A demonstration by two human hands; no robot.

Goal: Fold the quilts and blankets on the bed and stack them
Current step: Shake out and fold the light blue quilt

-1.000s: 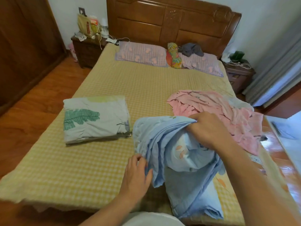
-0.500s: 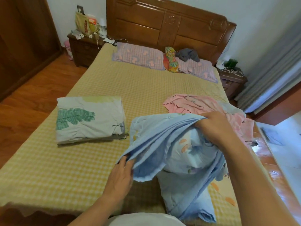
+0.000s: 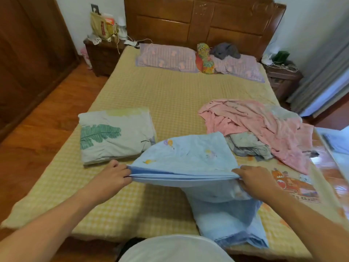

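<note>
A light blue quilt (image 3: 190,157) with small cartoon prints is stretched between my hands above the near part of the bed (image 3: 170,99). My left hand (image 3: 113,174) pinches its layered edge on the left, and my right hand (image 3: 253,178) grips the same edge on the right. The rest of the blue quilt hangs down over the foot of the bed. A folded white quilt with a green leaf print (image 3: 115,135) lies on the left. A crumpled pink blanket (image 3: 264,125) lies in a heap on the right, over a greyish cloth (image 3: 247,146).
Two lilac pillows (image 3: 166,57), a colourful bolster (image 3: 204,59) and a grey cloth (image 3: 225,51) lie by the wooden headboard (image 3: 204,21). Nightstands (image 3: 103,55) flank the bed. A wardrobe (image 3: 28,53) stands left, curtains (image 3: 324,69) right. Wooden floor runs along both sides.
My hands moved apart and pulled the bunched blue quilt out into a flat, taut layered edge. The left hand shifted left along that edge; the right hand dropped lower.
</note>
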